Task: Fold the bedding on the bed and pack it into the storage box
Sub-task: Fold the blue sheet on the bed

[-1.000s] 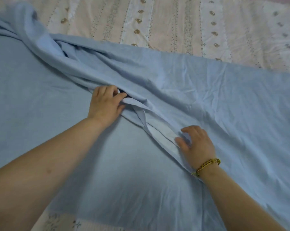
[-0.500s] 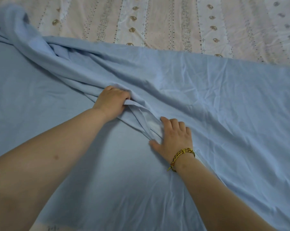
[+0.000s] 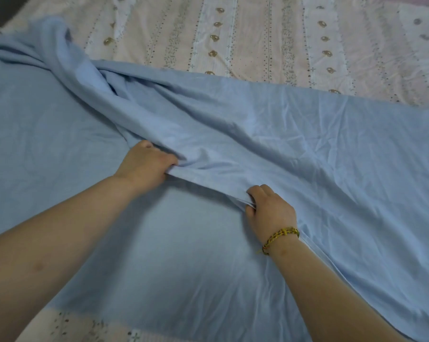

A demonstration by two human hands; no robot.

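Observation:
A light blue sheet [image 3: 295,149] lies spread over the bed, with one layer folded back across another so that its hemmed edge runs diagonally through the middle. My left hand [image 3: 146,165] grips that edge at its upper end, fingers curled into the cloth. My right hand [image 3: 270,211], with a braided bracelet on the wrist, pinches the same edge a short way down and to the right. The stretch of hem between the two hands is pulled straight. Bunched folds of the sheet rise toward the far left corner. No storage box is in view.
Under the blue sheet lies a pale pink patterned bed cover [image 3: 257,38], showing across the far side and at the near left edge. A dark strip beyond the bed shows at the top left corner.
Both hands have closed on the sheet's hemmed edge. The right hand moved up and left along the edge, from lying flat to pinching. The hem between the hands is now taut.

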